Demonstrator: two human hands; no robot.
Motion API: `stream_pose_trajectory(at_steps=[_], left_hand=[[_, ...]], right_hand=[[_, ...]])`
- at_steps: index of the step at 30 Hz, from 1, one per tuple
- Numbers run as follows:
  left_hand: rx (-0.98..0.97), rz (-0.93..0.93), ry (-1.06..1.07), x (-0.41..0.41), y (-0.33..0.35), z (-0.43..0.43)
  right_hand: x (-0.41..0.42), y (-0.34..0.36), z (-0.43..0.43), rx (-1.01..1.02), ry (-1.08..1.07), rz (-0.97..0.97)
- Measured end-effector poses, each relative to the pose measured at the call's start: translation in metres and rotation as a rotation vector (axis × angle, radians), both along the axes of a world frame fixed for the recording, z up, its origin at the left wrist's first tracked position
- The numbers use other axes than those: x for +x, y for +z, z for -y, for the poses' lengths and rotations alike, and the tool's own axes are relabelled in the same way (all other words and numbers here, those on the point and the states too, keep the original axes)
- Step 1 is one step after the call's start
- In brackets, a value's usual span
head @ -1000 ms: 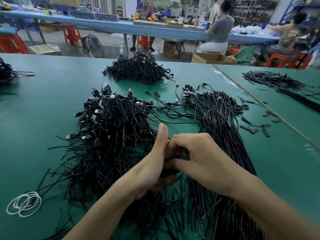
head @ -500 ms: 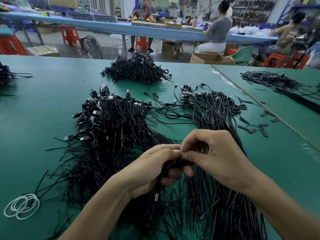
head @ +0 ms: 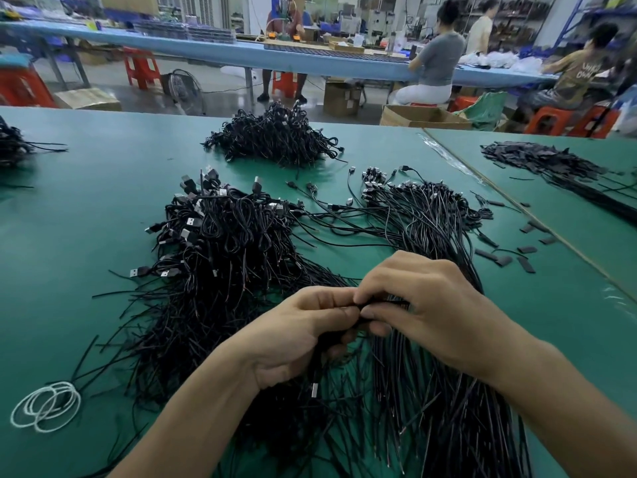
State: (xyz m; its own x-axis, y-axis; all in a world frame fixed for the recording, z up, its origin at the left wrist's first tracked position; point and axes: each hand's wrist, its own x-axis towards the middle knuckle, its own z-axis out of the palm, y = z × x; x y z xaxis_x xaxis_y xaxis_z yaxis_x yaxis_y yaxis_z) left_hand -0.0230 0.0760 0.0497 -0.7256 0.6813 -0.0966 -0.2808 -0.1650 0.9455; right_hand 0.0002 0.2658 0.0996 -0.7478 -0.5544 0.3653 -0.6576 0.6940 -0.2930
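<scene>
The left hand [head: 296,339] curls its fingers round a thin black USB cable [head: 315,381]; the right hand [head: 424,312] pinches it, just above black cable piles [head: 224,243] on the green table [head: 69,253]. The contents of the brown cardboard box [head: 424,117] beyond are hidden.

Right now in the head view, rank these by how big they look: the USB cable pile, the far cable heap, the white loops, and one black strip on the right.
1. USB cable pile
2. far cable heap: farther from the camera, so its true size is unsure
3. white loops
4. black strip
</scene>
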Motion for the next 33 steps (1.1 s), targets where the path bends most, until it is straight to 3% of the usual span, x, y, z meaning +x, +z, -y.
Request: stream_pose_trajectory(at_steps=[5,12,18,23,33], left_hand=[[-0.031,-0.066,0.007,0.000,0.002,-0.001],[-0.138,-0.156,0.080,0.002,0.002,-0.003],[-0.103,-0.140,0.000,0.002,0.007,0.002],[-0.103,-0.099,-0.025,0.002,0.004,0.003],[-0.099,-0.026,-0.166,0.003,0.006,0.005]], right_hand=[[0.002,-0.005,0.002,0.037,0.049,-0.029],[0.003,-0.014,0.006,-0.113,-0.063,0.098],[0.006,-0.010,0.010,0.058,0.041,0.008],[0.006,-0.008,0.006,0.057,0.089,0.092],[0.007,0.000,0.009,0.200,0.161,0.052]])
